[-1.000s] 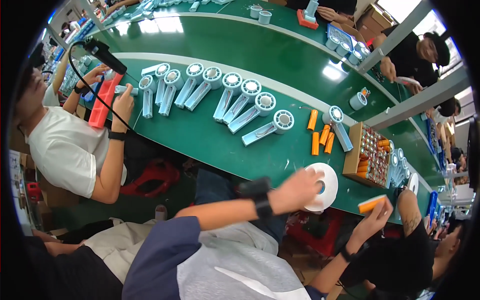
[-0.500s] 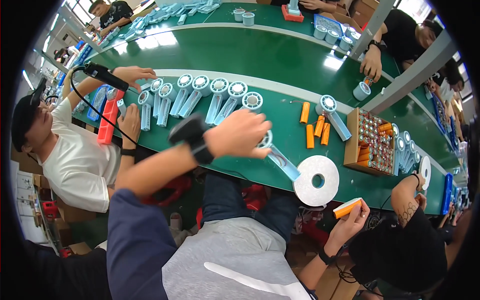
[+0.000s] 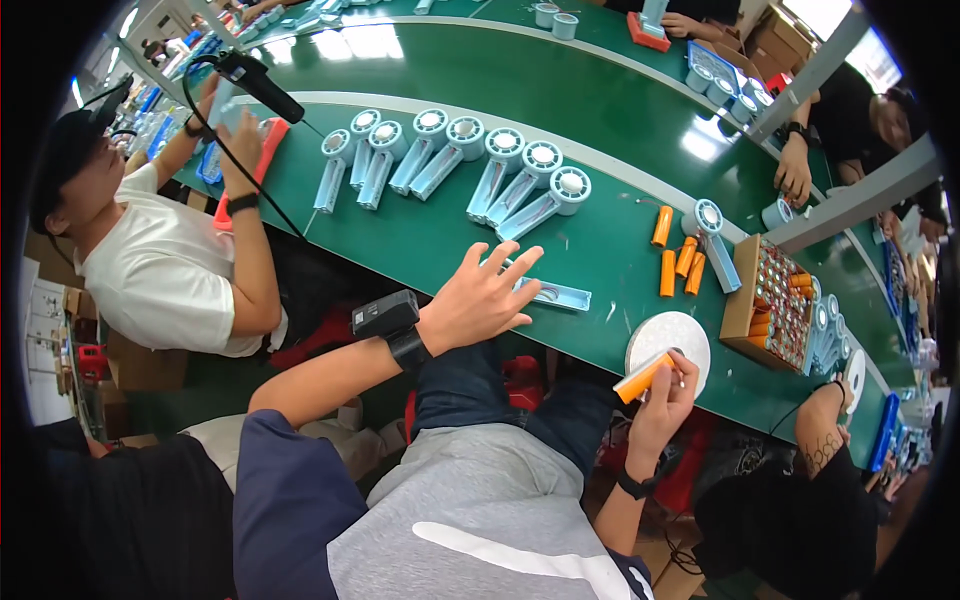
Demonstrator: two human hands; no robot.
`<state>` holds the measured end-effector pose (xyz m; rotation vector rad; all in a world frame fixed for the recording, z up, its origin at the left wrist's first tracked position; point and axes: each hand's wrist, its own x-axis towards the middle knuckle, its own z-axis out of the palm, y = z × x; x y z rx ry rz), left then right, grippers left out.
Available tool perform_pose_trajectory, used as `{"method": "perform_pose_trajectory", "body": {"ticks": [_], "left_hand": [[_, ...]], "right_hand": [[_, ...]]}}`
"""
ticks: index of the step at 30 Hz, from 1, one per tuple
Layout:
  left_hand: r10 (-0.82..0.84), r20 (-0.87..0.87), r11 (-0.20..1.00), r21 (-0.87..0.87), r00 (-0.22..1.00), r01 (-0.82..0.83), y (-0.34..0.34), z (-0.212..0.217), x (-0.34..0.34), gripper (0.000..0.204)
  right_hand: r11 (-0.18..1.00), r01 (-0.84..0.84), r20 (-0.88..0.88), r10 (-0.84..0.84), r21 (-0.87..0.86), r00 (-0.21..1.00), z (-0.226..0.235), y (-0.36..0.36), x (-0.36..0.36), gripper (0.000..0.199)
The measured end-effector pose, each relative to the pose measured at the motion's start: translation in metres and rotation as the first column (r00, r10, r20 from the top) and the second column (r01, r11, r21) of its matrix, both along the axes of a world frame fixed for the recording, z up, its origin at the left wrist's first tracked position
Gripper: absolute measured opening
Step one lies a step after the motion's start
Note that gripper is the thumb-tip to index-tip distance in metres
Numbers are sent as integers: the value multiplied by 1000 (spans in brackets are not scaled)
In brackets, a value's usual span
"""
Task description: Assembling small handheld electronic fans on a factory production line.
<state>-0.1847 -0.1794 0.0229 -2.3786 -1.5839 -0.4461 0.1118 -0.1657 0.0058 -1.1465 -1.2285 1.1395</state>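
My left hand [image 3: 482, 300] is over the bench's near edge with its fingers spread. Beneath it lies a light blue handheld fan [image 3: 563, 296], its hollow handle sticking out to the right and wires showing inside; my hand hides the fan's head. In my right hand [image 3: 662, 402], an orange cylindrical battery [image 3: 648, 382] with a pale strip along its side is held between thumb and fingers. Right behind that battery rests a white tape roll [image 3: 690, 338], partly covered by the hand.
Several open-handled fans [image 3: 465, 140] stand in a row beyond my left hand. Loose orange batteries [image 3: 667, 272] lie by another fan [image 3: 708, 217]. A cardboard box [image 3: 741, 300] of batteries sits at right. A black tool [image 3: 262, 88] hangs near a co-worker [image 3: 165, 245] at left.
The fan under my left hand now lies more level, its handle farther from the tape roll. My left-hand fingers have spread. My right hand has brought the battery up and left, in front of the roll.
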Motion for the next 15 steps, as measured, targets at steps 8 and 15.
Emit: {"method": "perform_pose_trajectory", "body": {"ticks": [8,15], "left_hand": [[124,-278,988,-55,953,-145,2,-31,6,22],[149,186,953,-290,971,-91,8,-44,-26,15]], "right_hand": [[995,-100,11,101,-25,995,-18,4,-47,19],[985,-174,40,173,23,984,-38,30,-83,24]]}}
